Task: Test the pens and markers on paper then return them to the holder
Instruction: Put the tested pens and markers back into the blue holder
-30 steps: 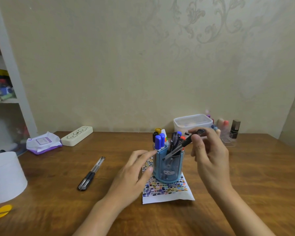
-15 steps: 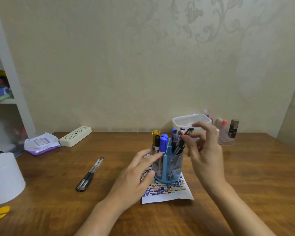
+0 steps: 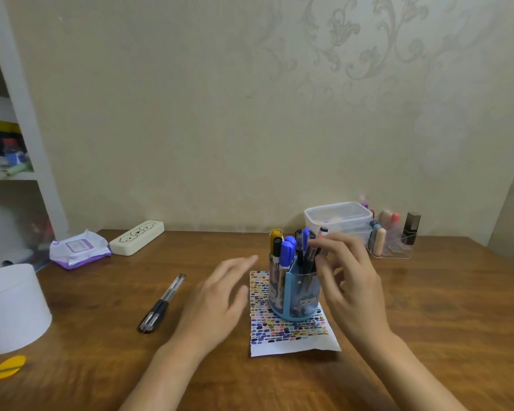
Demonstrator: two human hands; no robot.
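Plastic pens [image 3: 161, 304], 2 on the table, look light, stiff, slick; pinch mid-barrel. Left hand [image 3: 217, 301] and right hand [image 3: 349, 287] spread, holding nothing.

One wide-angle view only, worn on the head, looking forward and slightly down across the wooden table [image 3: 428, 307] toward the patterned wall [image 3: 250, 114]. Close above the near table edge, both forearms entering from the bottom. Shelf unit [image 3: 27, 129] at far left. No second view for overlap.

no legible text, wipes pack [image 3: 79, 249] label blurred
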